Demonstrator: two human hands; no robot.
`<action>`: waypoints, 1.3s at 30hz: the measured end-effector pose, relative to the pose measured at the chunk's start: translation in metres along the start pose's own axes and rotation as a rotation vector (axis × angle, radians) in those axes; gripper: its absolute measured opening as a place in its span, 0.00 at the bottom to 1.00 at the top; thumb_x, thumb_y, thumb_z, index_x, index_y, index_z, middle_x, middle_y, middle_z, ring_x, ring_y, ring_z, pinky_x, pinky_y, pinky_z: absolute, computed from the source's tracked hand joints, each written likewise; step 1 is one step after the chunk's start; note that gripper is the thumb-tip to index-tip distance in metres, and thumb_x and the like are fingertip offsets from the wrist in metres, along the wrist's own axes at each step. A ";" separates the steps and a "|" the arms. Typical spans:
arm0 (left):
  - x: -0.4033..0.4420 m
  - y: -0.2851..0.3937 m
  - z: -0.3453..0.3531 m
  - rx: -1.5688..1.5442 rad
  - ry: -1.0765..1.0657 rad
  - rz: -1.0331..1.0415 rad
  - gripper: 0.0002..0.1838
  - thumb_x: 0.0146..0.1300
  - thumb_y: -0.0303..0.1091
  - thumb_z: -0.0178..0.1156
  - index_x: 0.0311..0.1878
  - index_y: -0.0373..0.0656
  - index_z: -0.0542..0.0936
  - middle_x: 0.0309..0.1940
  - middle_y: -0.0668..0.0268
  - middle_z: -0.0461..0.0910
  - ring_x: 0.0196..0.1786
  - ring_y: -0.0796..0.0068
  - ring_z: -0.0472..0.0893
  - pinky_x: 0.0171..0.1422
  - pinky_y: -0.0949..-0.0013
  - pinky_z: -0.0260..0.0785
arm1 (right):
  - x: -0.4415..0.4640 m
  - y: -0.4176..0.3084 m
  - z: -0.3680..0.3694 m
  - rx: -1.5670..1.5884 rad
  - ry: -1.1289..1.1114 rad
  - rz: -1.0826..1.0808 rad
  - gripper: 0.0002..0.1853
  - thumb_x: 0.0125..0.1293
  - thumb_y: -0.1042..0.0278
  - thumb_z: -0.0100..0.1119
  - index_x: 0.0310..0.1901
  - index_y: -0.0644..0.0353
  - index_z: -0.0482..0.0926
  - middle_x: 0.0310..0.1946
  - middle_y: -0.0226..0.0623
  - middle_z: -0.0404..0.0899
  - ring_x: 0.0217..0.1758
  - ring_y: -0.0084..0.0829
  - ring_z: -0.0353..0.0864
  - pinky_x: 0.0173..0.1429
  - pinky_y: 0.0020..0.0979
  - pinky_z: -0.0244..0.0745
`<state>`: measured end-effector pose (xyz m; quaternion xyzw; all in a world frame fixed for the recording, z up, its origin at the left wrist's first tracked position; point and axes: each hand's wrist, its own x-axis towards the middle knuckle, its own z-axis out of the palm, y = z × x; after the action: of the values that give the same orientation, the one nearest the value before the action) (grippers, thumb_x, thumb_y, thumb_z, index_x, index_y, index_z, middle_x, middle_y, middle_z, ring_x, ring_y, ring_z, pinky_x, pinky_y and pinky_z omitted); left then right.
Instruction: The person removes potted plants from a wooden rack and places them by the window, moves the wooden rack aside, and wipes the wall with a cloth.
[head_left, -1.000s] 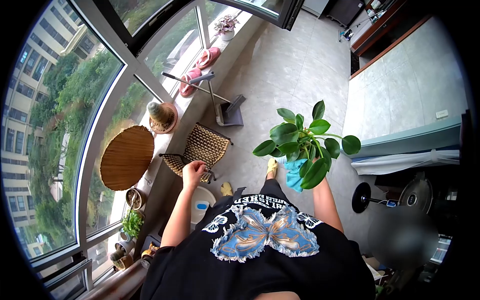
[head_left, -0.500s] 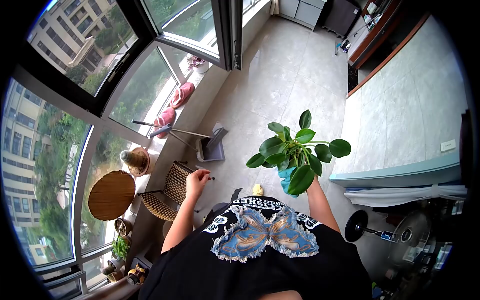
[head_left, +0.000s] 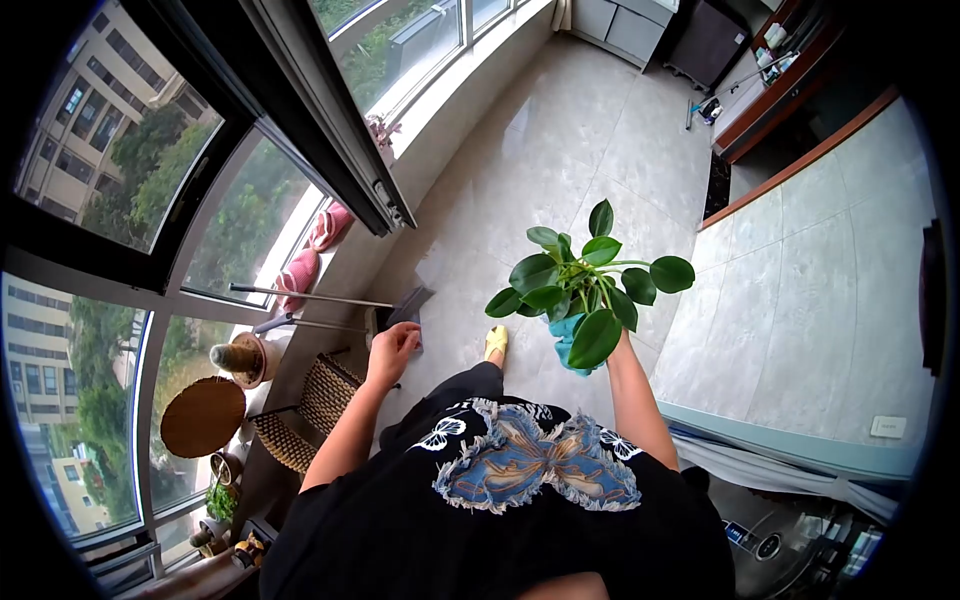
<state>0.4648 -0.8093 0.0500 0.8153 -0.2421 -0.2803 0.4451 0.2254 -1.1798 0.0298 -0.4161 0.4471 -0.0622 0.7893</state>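
A leafy green plant (head_left: 590,280) is held up in front of my body on the right. Beneath its leaves shows a turquoise cloth (head_left: 570,343). My right hand (head_left: 612,348) is mostly hidden by the leaves and the cloth, at the plant's base; its fingers do not show. My left hand (head_left: 394,350) is raised over the floor beside the woven chair, its fingers curled together. Whether anything small is between them cannot be made out. The grey dustpan (head_left: 400,308) is just beyond my left hand.
Along the window sill are pink slippers (head_left: 298,272), a potted cactus (head_left: 243,358), a round wooden board (head_left: 203,417) and small pots. An open window frame (head_left: 335,130) juts in at upper left. The woven chair (head_left: 325,395) is left; a fan (head_left: 768,546) stands lower right.
The chair, slippers, cactus and dustpan have shifted left and down in view, and the open window frame reaches further in. The plant remains held up by my right side; a yellow slipper shows farther ahead.
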 end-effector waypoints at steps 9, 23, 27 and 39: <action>0.108 0.031 0.053 0.140 -0.085 -0.025 0.11 0.71 0.30 0.60 0.50 0.34 0.82 0.33 0.57 0.88 0.37 0.71 0.88 0.45 0.69 0.78 | 0.113 -0.101 -0.028 -0.052 0.003 0.009 0.14 0.68 0.60 0.64 0.48 0.62 0.84 0.39 0.34 0.85 0.39 0.26 0.83 0.43 0.30 0.80; 0.127 0.023 0.107 0.131 0.286 -0.525 0.10 0.68 0.29 0.61 0.48 0.35 0.84 0.32 0.57 0.88 0.38 0.70 0.89 0.45 0.68 0.78 | 0.357 -0.250 -0.007 -0.374 -0.254 0.161 0.16 0.67 0.60 0.66 0.49 0.63 0.84 0.41 0.34 0.85 0.40 0.26 0.84 0.44 0.31 0.80; 0.113 0.018 0.116 0.096 0.375 -0.618 0.10 0.68 0.29 0.61 0.49 0.36 0.85 0.32 0.57 0.88 0.37 0.70 0.88 0.45 0.68 0.78 | 0.412 -0.270 0.039 -0.444 -0.317 0.191 0.16 0.67 0.60 0.66 0.50 0.63 0.84 0.41 0.34 0.85 0.40 0.27 0.84 0.45 0.31 0.80; 0.132 -0.017 0.102 -0.063 0.557 -0.698 0.11 0.64 0.28 0.63 0.48 0.39 0.85 0.31 0.60 0.88 0.33 0.70 0.87 0.41 0.67 0.77 | 0.516 -0.281 0.193 -0.514 -0.469 0.219 0.17 0.66 0.60 0.68 0.51 0.63 0.83 0.42 0.34 0.85 0.41 0.27 0.84 0.46 0.32 0.80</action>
<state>0.4949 -0.9465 -0.0421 0.8786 0.1851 -0.1907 0.3967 0.7538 -1.4879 -0.0584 -0.5535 0.2971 0.2342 0.7420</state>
